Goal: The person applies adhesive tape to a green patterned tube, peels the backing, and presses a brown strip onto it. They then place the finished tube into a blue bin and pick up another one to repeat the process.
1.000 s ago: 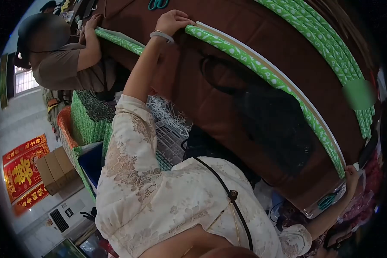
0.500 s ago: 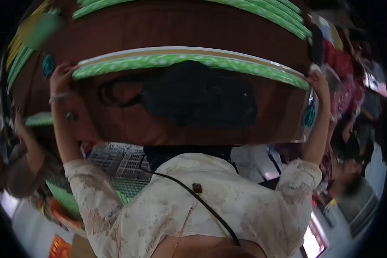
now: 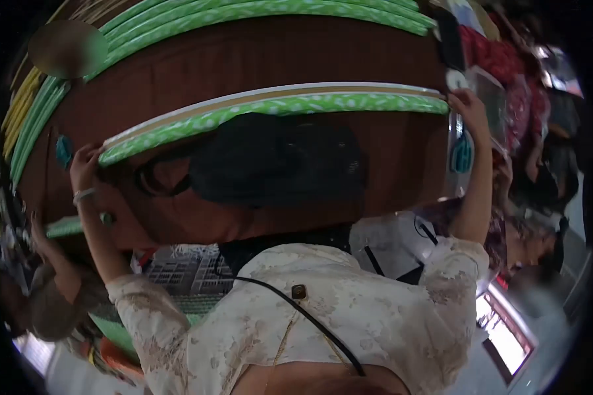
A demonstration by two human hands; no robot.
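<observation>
A long green patterned strip with a white and tan backing (image 3: 277, 105) lies across a brown table (image 3: 257, 59). My left hand (image 3: 84, 168), with a bracelet on its wrist, grips the strip's left end. My right hand (image 3: 468, 105) holds its right end by the table's edge. Both arms are stretched out from cream lace sleeves. A dark shadow falls on the table below the strip.
More green strips (image 3: 244, 10) are stacked at the table's far side. Teal scissors (image 3: 64, 150) lie near my left hand, and another teal pair (image 3: 462, 157) sits below my right hand. A co-worker's arm (image 3: 53, 263) reaches in at the left. A white crate (image 3: 178, 263) sits below.
The view has swung from a steep tilt to nearly level. The strip now runs left to right, held at both ends, and has tilted slightly since half a second ago.
</observation>
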